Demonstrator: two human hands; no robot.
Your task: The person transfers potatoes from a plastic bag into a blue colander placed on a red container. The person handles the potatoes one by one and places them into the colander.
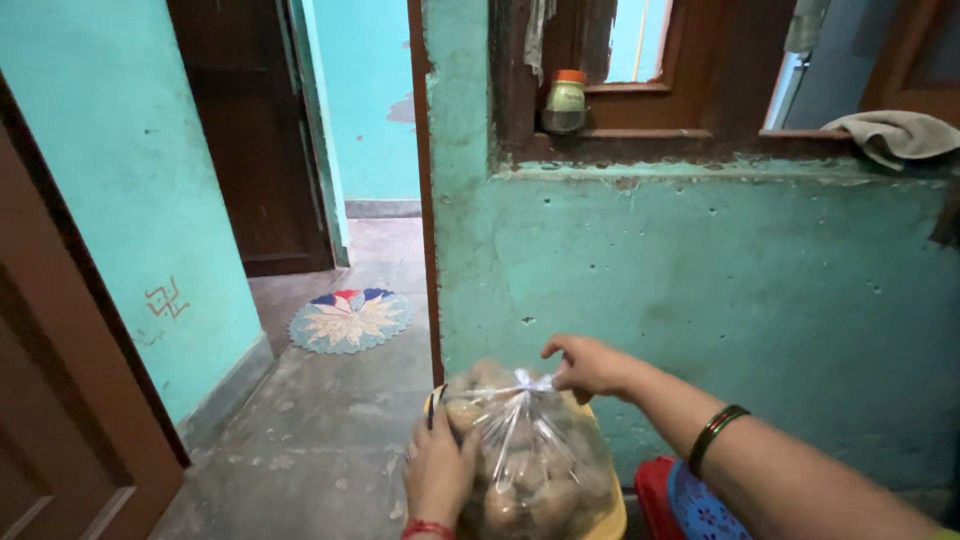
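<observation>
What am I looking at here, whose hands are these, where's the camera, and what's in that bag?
This is one picture from a camera worn on a person's head, looking down at their own two bare hands; there is no machine. The right hand pinches the knotted top of a clear plastic bag filled with round brownish lumps, perhaps potatoes. The left hand steadies the bag's side. The bag rests on something yellow. Beside it sits a red and blue item, only partly visible. Behind is a turquoise wall, a window ledge holding a small jar and a folded cloth, and a round patterned mat on the floor.
</observation>
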